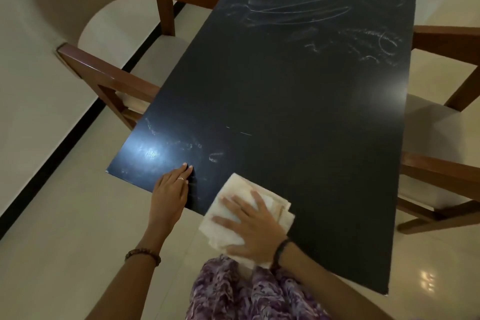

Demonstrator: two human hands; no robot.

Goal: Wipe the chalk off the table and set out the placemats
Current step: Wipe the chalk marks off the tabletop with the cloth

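The right hand point(255, 226) presses a folded cloth point(241, 195) flat on the near edge of the black table point(298, 101), fingers straight and spread to bear down evenly. The left hand point(170, 195) rests beside the cloth, fingers straight and together, probably bracing. Chalk point(298, 5) remains far beyond the cloth; no placemats are visible.

Wooden chairs point(111, 80) on glossy cream floor point(65, 241)

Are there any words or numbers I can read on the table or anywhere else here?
No readable text anywhere.
Chalk marks on the far end of the black table: only scribbles and loops, no letters.
Fainter smudges near the left hand: too smeared to read.
The cloth under the right hand: no label shows.
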